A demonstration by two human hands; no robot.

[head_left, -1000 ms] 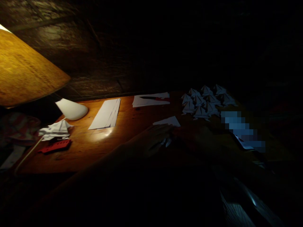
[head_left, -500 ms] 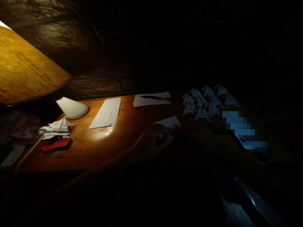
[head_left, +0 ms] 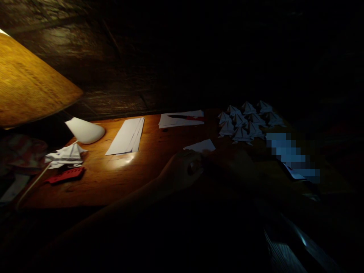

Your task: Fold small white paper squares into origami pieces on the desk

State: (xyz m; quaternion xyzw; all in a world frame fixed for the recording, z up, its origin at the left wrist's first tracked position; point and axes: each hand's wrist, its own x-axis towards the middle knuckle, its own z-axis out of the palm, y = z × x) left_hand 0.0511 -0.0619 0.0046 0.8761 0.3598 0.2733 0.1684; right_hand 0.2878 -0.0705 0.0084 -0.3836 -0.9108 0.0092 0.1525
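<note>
In the head view my left hand (head_left: 180,172) is curled, thumb and fingers closed round a small piece of folded white paper (head_left: 194,165), most of which the fingers cover. My right hand (head_left: 229,163) lies in deep shadow, its fingers meeting the left fingertips at the same paper; their exact grip is hard to make out. Just beyond both hands a white paper sheet (head_left: 201,145) rests on the wooden table (head_left: 153,151). Several folded paper figures (head_left: 240,120) stand grouped at the back right.
At the left are a lamp with a yellowish shade (head_left: 34,83) and white base (head_left: 87,131), crumpled paper (head_left: 66,155) and a red object (head_left: 66,175). Paper strips (head_left: 126,136) lie nearby. A red-handled knife (head_left: 184,117) tops a paper stack (head_left: 166,120). A lit, blurred phone-like device (head_left: 295,159) lies right.
My left hand has turned from lying flat over the folded paper to curling round it. The paper shows less between the fingers. My right hand stays close beside it.
</note>
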